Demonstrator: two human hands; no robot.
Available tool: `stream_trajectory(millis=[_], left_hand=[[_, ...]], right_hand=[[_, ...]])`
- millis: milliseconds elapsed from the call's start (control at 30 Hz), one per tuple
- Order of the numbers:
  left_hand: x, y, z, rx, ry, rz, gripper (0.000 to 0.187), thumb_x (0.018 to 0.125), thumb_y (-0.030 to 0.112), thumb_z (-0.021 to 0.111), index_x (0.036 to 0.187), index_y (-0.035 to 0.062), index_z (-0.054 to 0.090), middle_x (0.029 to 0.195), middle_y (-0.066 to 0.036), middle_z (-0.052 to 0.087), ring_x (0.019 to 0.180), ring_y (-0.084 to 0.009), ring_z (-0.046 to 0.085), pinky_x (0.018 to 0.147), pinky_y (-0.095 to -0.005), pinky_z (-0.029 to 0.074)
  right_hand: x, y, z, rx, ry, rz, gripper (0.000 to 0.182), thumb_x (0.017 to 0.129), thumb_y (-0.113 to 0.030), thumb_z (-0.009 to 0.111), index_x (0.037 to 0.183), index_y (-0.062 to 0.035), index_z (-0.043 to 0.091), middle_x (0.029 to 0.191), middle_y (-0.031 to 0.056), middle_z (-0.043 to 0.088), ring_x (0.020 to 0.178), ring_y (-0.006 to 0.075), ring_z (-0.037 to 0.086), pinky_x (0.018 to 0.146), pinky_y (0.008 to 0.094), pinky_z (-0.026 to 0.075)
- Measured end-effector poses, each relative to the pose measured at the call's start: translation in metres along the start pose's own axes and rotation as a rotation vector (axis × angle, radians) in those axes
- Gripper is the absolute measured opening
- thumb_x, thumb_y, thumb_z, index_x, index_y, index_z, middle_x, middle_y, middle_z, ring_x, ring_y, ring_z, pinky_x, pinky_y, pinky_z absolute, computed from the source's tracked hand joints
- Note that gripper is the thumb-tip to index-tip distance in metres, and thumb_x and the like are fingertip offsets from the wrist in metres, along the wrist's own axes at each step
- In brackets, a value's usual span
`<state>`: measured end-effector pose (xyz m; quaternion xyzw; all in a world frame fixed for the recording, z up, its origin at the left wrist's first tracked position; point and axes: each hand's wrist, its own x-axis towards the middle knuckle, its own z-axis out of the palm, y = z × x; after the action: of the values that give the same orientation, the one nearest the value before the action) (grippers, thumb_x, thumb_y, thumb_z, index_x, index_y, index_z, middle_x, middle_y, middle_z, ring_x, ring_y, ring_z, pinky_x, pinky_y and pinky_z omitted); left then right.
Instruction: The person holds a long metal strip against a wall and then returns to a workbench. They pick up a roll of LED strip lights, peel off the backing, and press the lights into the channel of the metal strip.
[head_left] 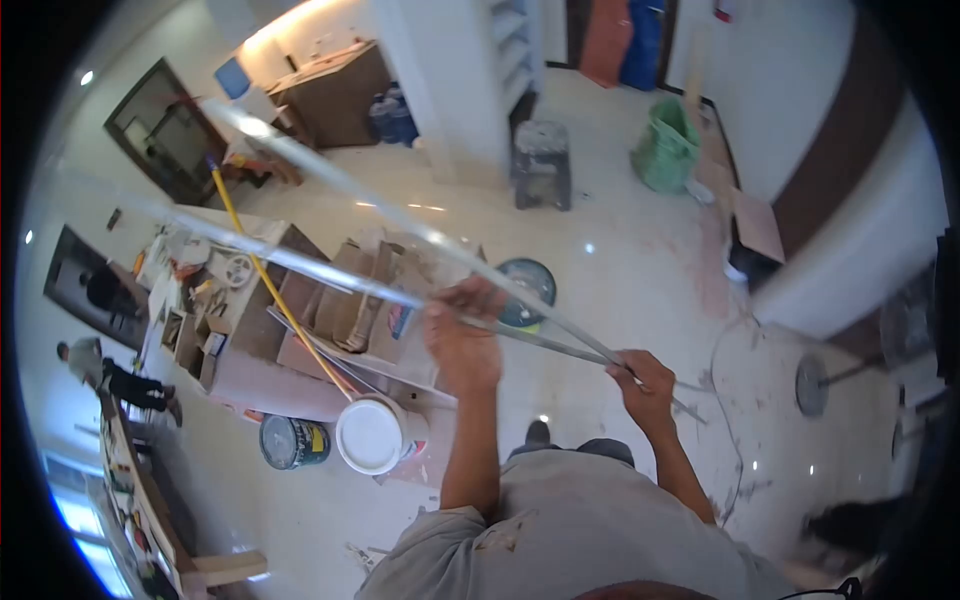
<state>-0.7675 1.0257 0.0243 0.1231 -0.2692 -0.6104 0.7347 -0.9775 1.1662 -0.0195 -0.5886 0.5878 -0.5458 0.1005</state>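
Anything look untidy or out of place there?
Yes: the glossy floor has reddish smears at right, a loose cord-like line below them in view, and pale scraps beside the left sleeve, marring its shine. The strips cross near the right hand, without clear damage.

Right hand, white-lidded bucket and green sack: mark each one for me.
Right hand [648,390]: head view, back of the hand.
White-lidded bucket [370,437]: head view, middle of the lid.
Green sack [663,156]: head view, on its side.
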Motion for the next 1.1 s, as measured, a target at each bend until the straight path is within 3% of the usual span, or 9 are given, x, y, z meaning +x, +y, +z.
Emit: stream_trajectory(millis=[167, 233, 433, 500, 733, 933, 1100], left_hand=[[0.109, -0.106, 0.043, -0.077, -0.090, -0.022, 0.040, 0.101, 0.040, 0.053, 0.114, 0.0017, 0.055, 0.113, -0.017, 0.063, 0.114, -0.0395, 0.062, 0.095, -0.0551, 0.054], [0.149, -0.151, 0.047, -0.096, -0.075, -0.031, 0.040, 0.103, 0.038, 0.051, 0.114, 0.0001, 0.053, 0.114, -0.019, 0.063, 0.115, -0.0405, 0.061, 0.096, -0.0566, 0.053], [0.243, -0.256, 0.063, 0.033, 0.150, 0.019, 0.041, 0.105, 0.038, 0.046, 0.117, -0.0010, 0.051, 0.114, -0.020, 0.062, 0.108, -0.0404, 0.064, 0.093, -0.0544, 0.055], [0.278, -0.274, 0.066, 0.080, 0.224, 0.049, 0.041, 0.105, 0.038, 0.045, 0.117, -0.0014, 0.051, 0.112, -0.020, 0.063, 0.105, -0.0400, 0.065, 0.091, -0.0534, 0.056], [0.386, -0.320, 0.050, 0.193, 0.436, 0.134, 0.039, 0.106, 0.036, 0.043, 0.115, -0.0006, 0.053, 0.111, -0.021, 0.064, 0.093, -0.0320, 0.070, 0.083, -0.0461, 0.060], [0.507, -0.346, 0.002, 0.196, 0.449, 0.231, 0.039, 0.106, 0.035, 0.044, 0.120, 0.0001, 0.053, 0.110, -0.019, 0.064, 0.087, -0.0280, 0.069, 0.074, -0.0401, 0.059], [0.624, -0.339, -0.025, 0.142, 0.436, 0.291, 0.037, 0.106, 0.031, 0.045, 0.126, 0.0002, 0.051, 0.112, -0.018, 0.064, 0.091, -0.0257, 0.068, 0.075, -0.0377, 0.058]], right_hand=[[0.115, 0.085, 0.004, -0.061, 0.027, 0.009, 0.018, 0.080, -0.006, 0.077, 0.096, 0.0013, 0.072, 0.086, 0.0140, 0.071, 0.072, 0.0236, 0.068, 0.065, 0.0327, 0.053], [0.159, 0.125, 0.007, -0.064, -0.059, 0.111, 0.018, 0.081, -0.006, 0.075, 0.097, 0.0020, 0.072, 0.086, 0.0141, 0.071, 0.069, 0.0226, 0.068, 0.064, 0.0312, 0.053], [0.287, 0.239, 0.024, 0.165, -0.257, 0.186, 0.016, 0.082, -0.008, 0.073, 0.094, 0.0023, 0.072, 0.074, 0.0133, 0.069, 0.063, 0.0200, 0.063, 0.060, 0.0308, 0.049], [0.332, 0.266, 0.033, 0.094, -0.436, 0.215, 0.014, 0.083, -0.009, 0.072, 0.094, 0.0004, 0.073, 0.073, 0.0127, 0.069, 0.063, 0.0176, 0.064, 0.060, 0.0295, 0.049], [0.449, 0.348, 0.106, 0.349, -0.622, 0.102, 0.010, 0.084, -0.008, 0.071, 0.090, -0.0001, 0.073, 0.070, 0.0107, 0.067, 0.061, 0.0160, 0.063, 0.058, 0.0299, 0.048], [0.557, 0.383, 0.200, 0.440, -0.712, 0.088, 0.012, 0.084, -0.004, 0.069, 0.093, 0.0028, 0.071, 0.070, 0.0063, 0.066, 0.063, 0.0117, 0.061, 0.060, 0.0264, 0.048], [0.663, 0.399, 0.289, 0.387, -0.842, -0.027, 0.011, 0.084, -0.005, 0.069, 0.093, 0.0008, 0.069, 0.065, 0.0058, 0.060, 0.056, 0.0122, 0.055, 0.052, 0.0291, 0.043]])
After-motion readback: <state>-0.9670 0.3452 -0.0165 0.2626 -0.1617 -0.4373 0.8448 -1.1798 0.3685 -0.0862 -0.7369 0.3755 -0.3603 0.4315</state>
